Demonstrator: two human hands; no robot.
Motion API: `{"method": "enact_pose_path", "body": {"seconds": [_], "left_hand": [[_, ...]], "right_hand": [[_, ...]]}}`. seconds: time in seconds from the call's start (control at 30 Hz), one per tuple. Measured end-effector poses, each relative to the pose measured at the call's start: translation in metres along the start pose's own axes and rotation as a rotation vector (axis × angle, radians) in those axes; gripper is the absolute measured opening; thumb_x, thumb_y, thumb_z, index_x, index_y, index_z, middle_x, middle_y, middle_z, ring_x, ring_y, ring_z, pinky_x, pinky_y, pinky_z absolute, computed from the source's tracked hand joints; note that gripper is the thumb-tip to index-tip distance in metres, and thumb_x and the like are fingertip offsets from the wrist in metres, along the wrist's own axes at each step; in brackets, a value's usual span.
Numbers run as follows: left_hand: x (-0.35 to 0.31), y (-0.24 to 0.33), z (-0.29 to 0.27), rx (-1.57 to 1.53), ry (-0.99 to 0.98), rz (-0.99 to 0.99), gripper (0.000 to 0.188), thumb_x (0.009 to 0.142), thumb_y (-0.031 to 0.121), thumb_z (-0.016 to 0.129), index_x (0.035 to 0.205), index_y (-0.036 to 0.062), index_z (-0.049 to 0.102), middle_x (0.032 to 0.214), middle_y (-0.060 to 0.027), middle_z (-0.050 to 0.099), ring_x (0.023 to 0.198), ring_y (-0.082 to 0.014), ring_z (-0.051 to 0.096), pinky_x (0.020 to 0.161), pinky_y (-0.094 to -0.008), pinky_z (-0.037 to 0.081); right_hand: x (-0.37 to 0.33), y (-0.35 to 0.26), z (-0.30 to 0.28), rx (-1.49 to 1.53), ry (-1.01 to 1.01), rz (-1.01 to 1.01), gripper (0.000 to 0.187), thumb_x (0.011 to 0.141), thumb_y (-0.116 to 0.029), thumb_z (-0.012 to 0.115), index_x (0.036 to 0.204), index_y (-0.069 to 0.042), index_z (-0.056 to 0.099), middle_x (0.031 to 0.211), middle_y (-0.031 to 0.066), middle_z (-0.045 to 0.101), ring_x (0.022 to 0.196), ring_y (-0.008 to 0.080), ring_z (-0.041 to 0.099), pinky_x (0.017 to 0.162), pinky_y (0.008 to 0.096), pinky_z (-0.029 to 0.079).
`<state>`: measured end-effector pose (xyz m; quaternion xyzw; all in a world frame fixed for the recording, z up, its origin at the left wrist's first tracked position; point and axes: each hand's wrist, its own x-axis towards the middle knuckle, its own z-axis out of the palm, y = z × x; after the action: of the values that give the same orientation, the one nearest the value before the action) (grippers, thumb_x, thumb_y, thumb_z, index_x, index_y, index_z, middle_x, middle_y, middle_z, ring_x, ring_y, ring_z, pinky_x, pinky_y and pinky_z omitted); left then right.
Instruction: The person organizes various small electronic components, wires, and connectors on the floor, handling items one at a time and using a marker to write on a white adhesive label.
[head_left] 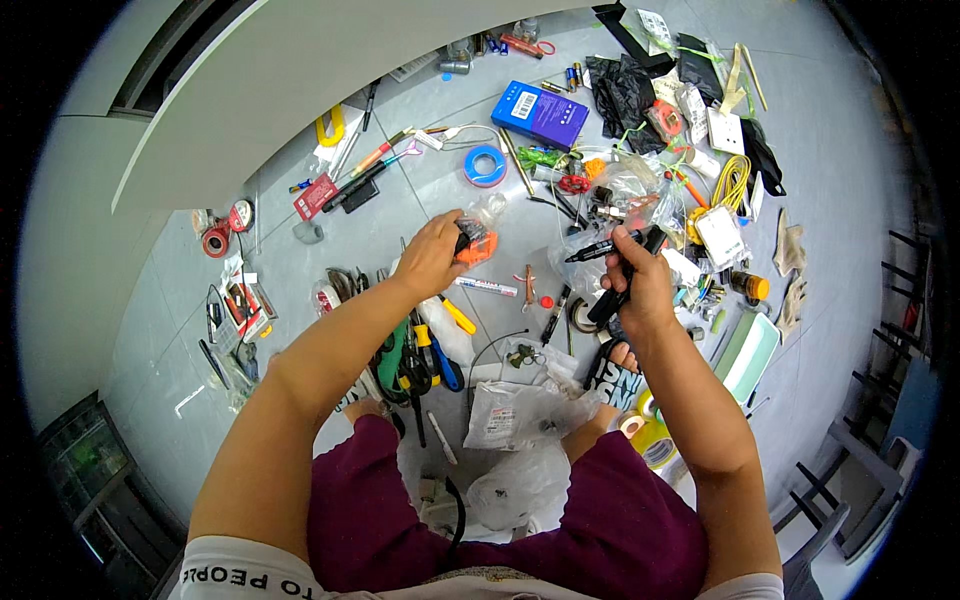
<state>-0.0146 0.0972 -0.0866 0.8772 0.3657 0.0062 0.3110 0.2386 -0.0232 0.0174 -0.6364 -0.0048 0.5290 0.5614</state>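
White sleeves (245,570), cut off by the lower edge, lie nearest, with maroon shorts (375,510) between them, on the near side of the blue tape roll (485,181) that lies on the floor. Both slippered feet are largely covered by the shorts and arms. Beneath the left forearm, nearer the person than the roll, a cluster of hand tools (420,360) is partly hidden, so its full count cannot be told. Right of the roll, clear plastic (630,182) blurs the small parts under it.

To the right of the roll and nearer the person, the right hand (640,280) is clenched around black pens (612,302); one slim pen sticks out leftward past the fingers, a thicker one slants down from the fist, and the palm hides how many there are. Just on the near side of the roll, the left hand (430,255) curls over a small dark piece beside an orange item (478,250) in clear wrapping, right against its fingertips; whether it grips either cannot be told.
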Motion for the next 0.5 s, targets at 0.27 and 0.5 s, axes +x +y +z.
{"method": "enact_pose_path", "body": {"seconds": [0.27, 0.5], "left_hand": [[-0.010, 0.016, -0.008, -1.062, -0.139, -0.517, 0.042, 0.074, 0.023, 0.069, 0.106, 0.0012, 0.050, 0.099, -0.0108, 0.061, 0.092, -0.0215, 0.060, 0.082, -0.0339, 0.046], [-0.020, 0.093, -0.059, -2.029, -0.523, -0.398, 0.058, 0.078, 0.027, 0.062, 0.128, 0.0072, 0.040, 0.121, -0.0107, 0.053, 0.109, -0.0261, 0.054, 0.094, -0.0456, 0.043]], "right_hand": [[-0.016, -0.004, 0.003, -0.035, -0.011, -0.072, 0.021, 0.080, -0.020, 0.066, 0.091, -0.005, 0.056, 0.061, 0.0025, 0.053, 0.043, 0.0094, 0.040, 0.045, 0.0251, 0.038], [-0.073, -0.014, 0.028, -0.318, -0.095, -0.645, 0.023, 0.078, -0.012, 0.071, 0.091, -0.001, 0.056, 0.074, 0.0022, 0.058, 0.061, 0.0065, 0.053, 0.056, 0.0196, 0.043]]}}
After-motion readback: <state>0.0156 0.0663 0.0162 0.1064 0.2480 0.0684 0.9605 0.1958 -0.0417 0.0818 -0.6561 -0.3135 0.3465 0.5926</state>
